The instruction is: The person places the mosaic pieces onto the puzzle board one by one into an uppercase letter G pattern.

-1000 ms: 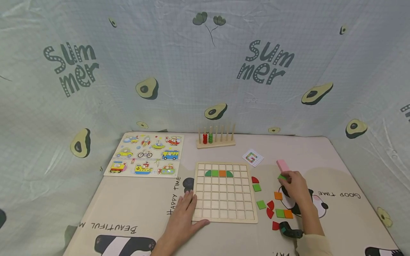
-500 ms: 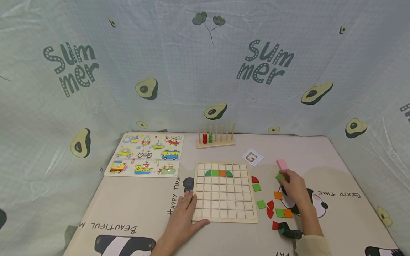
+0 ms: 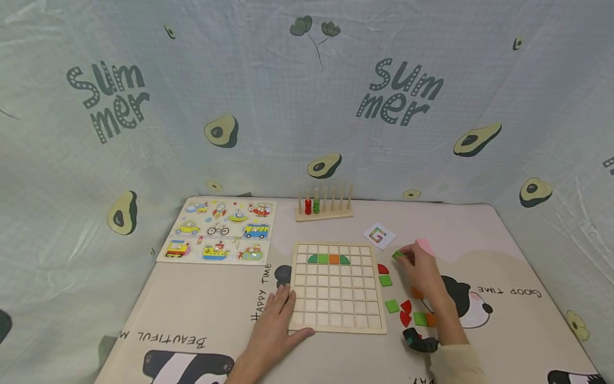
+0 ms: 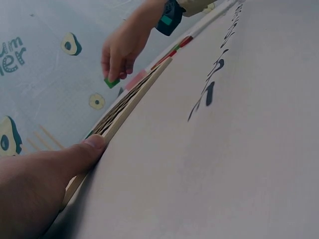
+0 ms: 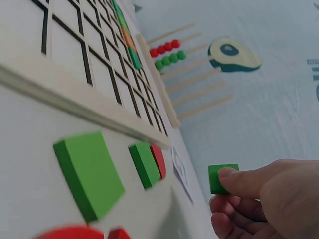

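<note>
My right hand (image 3: 423,271) pinches a green square tile (image 5: 222,178) between thumb and fingers, raised off the table to the right of the wooden grid board (image 3: 339,329). The left hand (image 3: 272,326) lies with straight, spread fingers at the board's lower left corner; in the left wrist view its thumb (image 4: 93,143) rests on the board's edge. One row of the board holds a dark green quarter piece (image 3: 313,259), a green square, an orange square (image 3: 333,259) and another dark green quarter piece. A pattern card (image 3: 379,236) showing a coloured G shape lies beyond the board's upper right corner.
Red quarter pieces (image 3: 382,269), green squares (image 3: 392,306) and orange squares lie right of the board. A pink block (image 3: 425,246) is partly behind the right hand. Toward the back stand a bead-peg rack (image 3: 324,214) and a vehicle puzzle board (image 3: 216,230).
My right hand has carried the green square tile left, away from the pink block and toward the board. The left hand stays in place at the board's corner.
</note>
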{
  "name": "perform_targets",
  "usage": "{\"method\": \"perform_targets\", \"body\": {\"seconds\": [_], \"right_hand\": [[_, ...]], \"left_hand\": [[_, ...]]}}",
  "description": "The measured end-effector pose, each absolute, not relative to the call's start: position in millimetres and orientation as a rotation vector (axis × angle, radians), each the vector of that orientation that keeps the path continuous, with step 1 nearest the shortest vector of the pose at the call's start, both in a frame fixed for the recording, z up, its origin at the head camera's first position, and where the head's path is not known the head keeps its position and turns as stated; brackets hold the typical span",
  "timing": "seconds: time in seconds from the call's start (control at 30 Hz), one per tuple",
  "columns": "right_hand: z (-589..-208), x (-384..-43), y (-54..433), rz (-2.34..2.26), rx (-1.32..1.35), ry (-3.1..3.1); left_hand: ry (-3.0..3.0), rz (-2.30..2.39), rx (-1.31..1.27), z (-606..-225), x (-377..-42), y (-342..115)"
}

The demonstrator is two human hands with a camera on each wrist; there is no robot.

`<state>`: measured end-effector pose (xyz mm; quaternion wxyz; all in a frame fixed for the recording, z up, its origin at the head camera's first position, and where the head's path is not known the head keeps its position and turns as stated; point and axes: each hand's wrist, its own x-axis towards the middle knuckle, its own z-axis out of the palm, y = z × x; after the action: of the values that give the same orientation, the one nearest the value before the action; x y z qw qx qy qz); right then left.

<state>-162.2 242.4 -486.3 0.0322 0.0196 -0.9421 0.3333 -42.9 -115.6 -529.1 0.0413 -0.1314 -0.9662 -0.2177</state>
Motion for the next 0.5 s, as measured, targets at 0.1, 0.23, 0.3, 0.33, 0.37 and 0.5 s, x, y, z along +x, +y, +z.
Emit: {"method": "perform_targets", "body": {"seconds": [0.1, 0.23, 0.3, 0.33, 0.37, 0.5], "right_hand": [[-485, -166, 233, 1.062, 0.088, -2.887], [-486, -170, 219, 1.107, 0.097, -2.894], [-486, -171, 212, 1.127, 0.114, -2.895], [-486, -171, 208, 1.138, 0.122, -2.892], [-486, -172, 204, 1.143, 0.135, -2.886], [-485, -173, 189, 1.154, 0.214, -2.853]], "left_hand": [[-2.956, -0.664, -0.406, -529, -43, -116], [-2.958, -0.659, -0.408, -530, -43, -116], [-2.959, -0.658, -0.408, -530, -44, -116], [-2.960, -0.657, -0.407, -530, -44, -116], [-2.960, -0.656, -0.407, -530, -44, -116], [-2.960, -0.656, -0.405, -530, -44, -116]]}}
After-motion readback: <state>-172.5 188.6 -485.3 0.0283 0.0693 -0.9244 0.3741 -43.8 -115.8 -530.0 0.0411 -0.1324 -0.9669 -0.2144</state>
